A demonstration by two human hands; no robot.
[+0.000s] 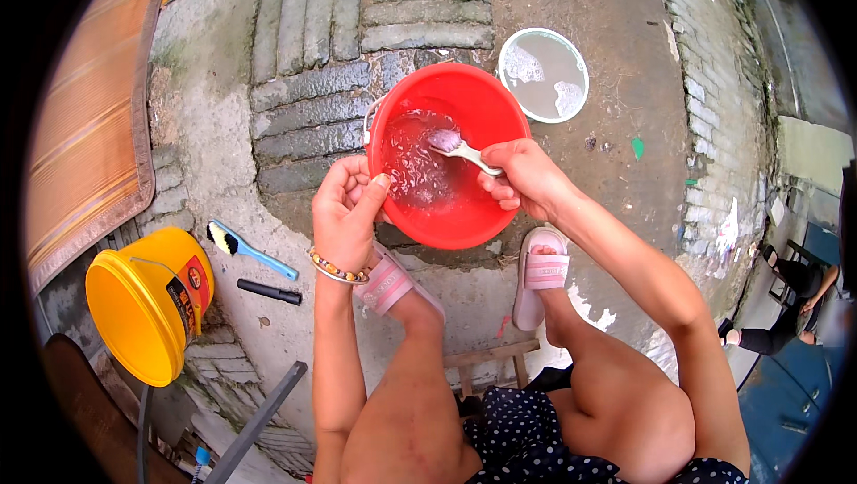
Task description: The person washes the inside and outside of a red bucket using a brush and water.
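- Red bucket (495, 113): frame centre, water inside.
- Left hand (346, 203): pinches bucket rim, left side.
- Right hand (528, 179): pinches handle of white-handled brush (466, 154); brush head inside bucket, water contact unclear.
- Pale-rimmed tub (586, 82): upper right of centre, cloudy water, foam.
- Yellow bucket (134, 305): lower left.

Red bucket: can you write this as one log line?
left hand: holding red bucket | right hand: holding white-handled brush | blue-handled brush: unheld
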